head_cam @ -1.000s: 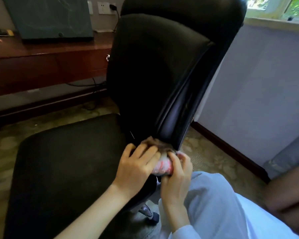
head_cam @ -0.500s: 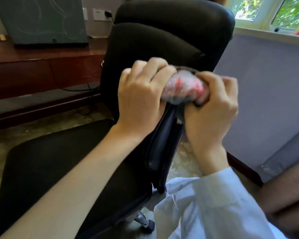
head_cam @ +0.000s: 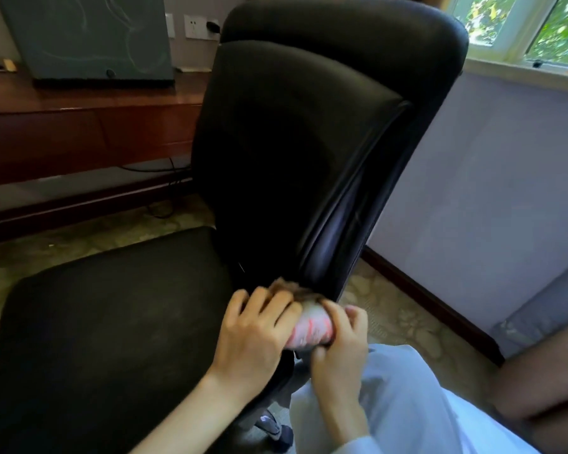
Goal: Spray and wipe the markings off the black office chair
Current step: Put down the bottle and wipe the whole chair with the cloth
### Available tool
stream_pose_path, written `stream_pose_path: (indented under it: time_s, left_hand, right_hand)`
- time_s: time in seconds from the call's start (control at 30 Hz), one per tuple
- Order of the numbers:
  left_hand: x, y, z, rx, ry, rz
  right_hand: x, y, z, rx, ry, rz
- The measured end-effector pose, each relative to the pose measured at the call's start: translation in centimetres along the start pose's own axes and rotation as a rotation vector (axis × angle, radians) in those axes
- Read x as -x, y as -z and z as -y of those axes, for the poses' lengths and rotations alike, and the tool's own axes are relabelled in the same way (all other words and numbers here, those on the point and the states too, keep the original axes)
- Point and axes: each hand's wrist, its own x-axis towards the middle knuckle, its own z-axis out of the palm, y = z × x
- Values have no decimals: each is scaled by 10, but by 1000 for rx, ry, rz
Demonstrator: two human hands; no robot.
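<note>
The black office chair (head_cam: 295, 152) fills the middle of the view, its backrest upright and its seat (head_cam: 105, 322) spreading to the lower left. A bunched cloth (head_cam: 309, 329), white with pink stripes and a brown edge, is pressed against the bottom of the backrest's right side edge. My left hand (head_cam: 253, 335) grips the cloth from the left with curled fingers. My right hand (head_cam: 338, 342) grips it from the right. No markings show on the dark leather. No spray bottle is in view.
A dark wooden desk (head_cam: 79, 126) with a grey board on it stands behind the chair at the left. Cables hang below it. A pale wall (head_cam: 489, 208) and window lie to the right, a grey seat edge (head_cam: 545, 316) at the far right. Patterned carpet covers the floor.
Half a second ago both hands held the cloth high on the backrest's side edge. They have slid down with it to the bottom of that edge, where they were one second ago.
</note>
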Motion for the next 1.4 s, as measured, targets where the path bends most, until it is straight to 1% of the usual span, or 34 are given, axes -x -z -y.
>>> stream_pose_path:
  time_s: [0.07, 0.1, 0.17, 0.23, 0.3, 0.33, 0.4, 0.53, 0.6, 0.63, 0.73, 1.03, 1.2, 1.4]
  left_hand:
    - [14, -6, 3, 23, 31, 37]
    - [15, -4, 5, 38, 57, 12]
    - [2, 13, 9, 54, 97, -111]
    - [-25, 41, 13, 57, 114, -269]
    - [-57, 68, 17, 36, 122, -388]
    - [-72, 76, 19, 20, 130, -416]
    - [-94, 83, 20, 2, 160, -412]
    - [-87, 65, 21, 18, 215, -291]
    - [-72, 57, 23, 24, 217, -240]
    - [-67, 55, 23, 21, 208, -224]
    - [-67, 58, 22, 15, 179, -223]
    - [-115, 91, 20, -14, 112, -394]
    - [-132, 102, 26, -45, 141, -423]
    - [-116, 87, 33, -51, 160, -336]
  right_hand:
    - [9, 3, -2, -10, 25, 33]
    - [6, 7, 2, -12, 79, 12]
    - [-12, 20, 23, -17, 255, -80]
    - [-43, 38, 58, -42, 484, -173]
    - [-81, 52, 88, -49, 667, -203]
    - [-99, 55, 95, -36, 714, -210]
    - [-121, 56, 102, 26, 714, -190]
    - [-106, 49, 90, 189, 639, -65]
    - [-94, 47, 80, 264, 624, -75]
    - [-92, 46, 77, 268, 633, -107]
    - [-98, 46, 77, 192, 689, -200]
    - [-141, 66, 105, 0, 843, -332]
    - [-154, 61, 114, -35, 788, -295]
    - [-145, 50, 104, -40, 778, -252]
